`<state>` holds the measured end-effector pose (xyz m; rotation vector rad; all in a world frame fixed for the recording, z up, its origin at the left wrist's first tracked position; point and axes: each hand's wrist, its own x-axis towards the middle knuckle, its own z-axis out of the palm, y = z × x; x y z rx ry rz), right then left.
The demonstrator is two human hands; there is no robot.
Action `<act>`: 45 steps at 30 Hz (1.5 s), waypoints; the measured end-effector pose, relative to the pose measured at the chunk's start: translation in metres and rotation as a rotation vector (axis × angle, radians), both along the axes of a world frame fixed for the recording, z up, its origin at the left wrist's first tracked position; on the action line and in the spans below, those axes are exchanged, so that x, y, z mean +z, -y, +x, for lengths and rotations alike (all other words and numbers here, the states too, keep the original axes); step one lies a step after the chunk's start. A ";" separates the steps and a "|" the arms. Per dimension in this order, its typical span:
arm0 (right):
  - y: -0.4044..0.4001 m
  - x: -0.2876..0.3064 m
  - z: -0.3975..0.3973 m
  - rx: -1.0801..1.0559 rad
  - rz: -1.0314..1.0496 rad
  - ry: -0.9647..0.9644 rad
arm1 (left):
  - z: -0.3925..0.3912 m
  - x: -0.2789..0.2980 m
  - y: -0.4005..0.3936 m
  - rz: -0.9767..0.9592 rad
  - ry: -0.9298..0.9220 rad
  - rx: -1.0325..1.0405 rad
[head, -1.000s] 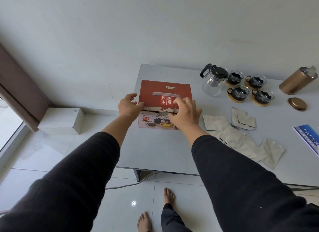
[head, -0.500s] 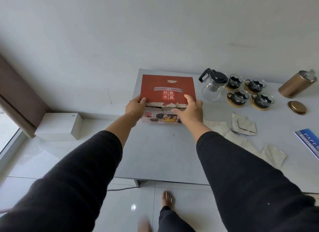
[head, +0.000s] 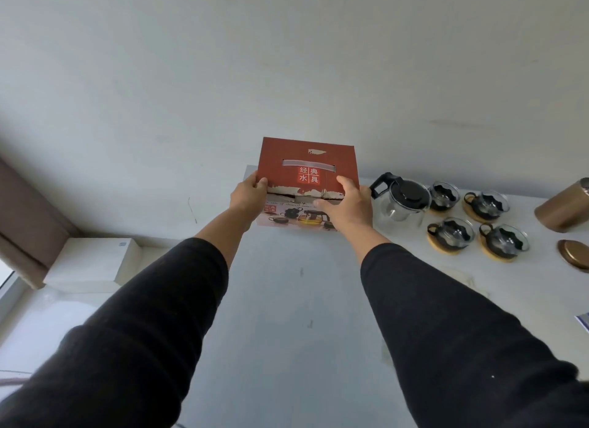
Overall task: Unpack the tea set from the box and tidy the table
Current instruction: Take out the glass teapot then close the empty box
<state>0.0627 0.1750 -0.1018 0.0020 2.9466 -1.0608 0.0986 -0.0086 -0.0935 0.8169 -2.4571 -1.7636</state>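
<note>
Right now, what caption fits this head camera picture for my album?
Both hands, left hand and right hand, hold the red box beside the glass teapot and four cups.

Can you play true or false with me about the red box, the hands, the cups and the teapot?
1. Both hands hold the red box. True: the left hand grips its left side, the right hand its right.
2. Six cups sit on the table. False: four cups show, each on a round coaster.
3. The teapot is right of the box. True.
4. The teapot is inside the box. False: it stands out on the table.
5. The gold can has its lid on. False: the lid lies beside it on the table.
</note>
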 end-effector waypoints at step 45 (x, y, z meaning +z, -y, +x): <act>-0.055 0.041 0.118 0.012 0.211 -0.125 | 0.095 0.017 -0.056 -0.196 -0.012 0.048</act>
